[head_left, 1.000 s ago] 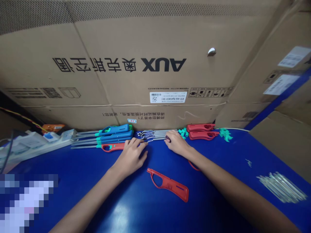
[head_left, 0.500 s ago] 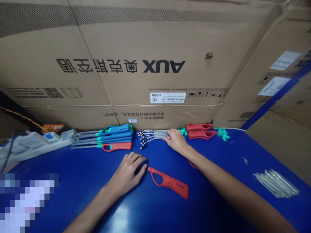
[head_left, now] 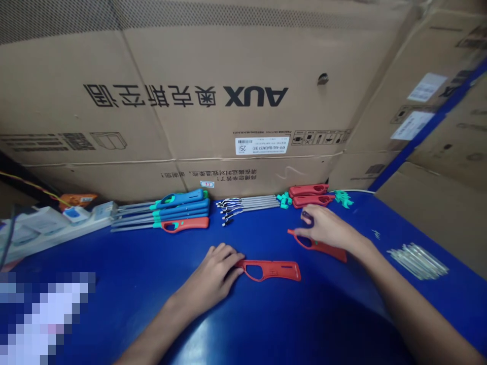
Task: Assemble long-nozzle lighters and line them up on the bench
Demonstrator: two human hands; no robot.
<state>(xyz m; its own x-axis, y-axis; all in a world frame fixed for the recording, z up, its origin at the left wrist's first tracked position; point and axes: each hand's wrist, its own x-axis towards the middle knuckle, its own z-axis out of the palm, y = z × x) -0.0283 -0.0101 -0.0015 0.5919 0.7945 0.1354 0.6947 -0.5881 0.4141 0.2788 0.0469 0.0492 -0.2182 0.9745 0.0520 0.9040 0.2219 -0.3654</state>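
Note:
My left hand (head_left: 220, 271) has thumb and fingers closed on the narrow front end of a red lighter handle shell (head_left: 283, 270), which lies on the blue table, pointing right. My right hand (head_left: 327, 227) hovers at a second red handle shell (head_left: 330, 250), thumb close to its narrow end. Its thumb and forefinger are curved apart, with a dark gap between them. Whether the thumb touches the shell, I cannot tell. Behind, metal tubes (head_left: 258, 203) with wired black-and-white ends lie in a row beside small green parts (head_left: 284, 199) and stacked red handle shells (head_left: 309, 201).
Assembled long-nozzle lighters (head_left: 182, 208), mostly blue-handled, lie at the back left by a white power strip (head_left: 49, 234). Green triggers (head_left: 343, 198) sit at the back right; clear slim tubes (head_left: 418, 261) lie farther right. A cardboard wall (head_left: 228, 45) stands behind the table.
My right hand has moved from the metal tubes toward me and right, to the second red shell. My left hand has closed on the first shell, which has turned nearly level.

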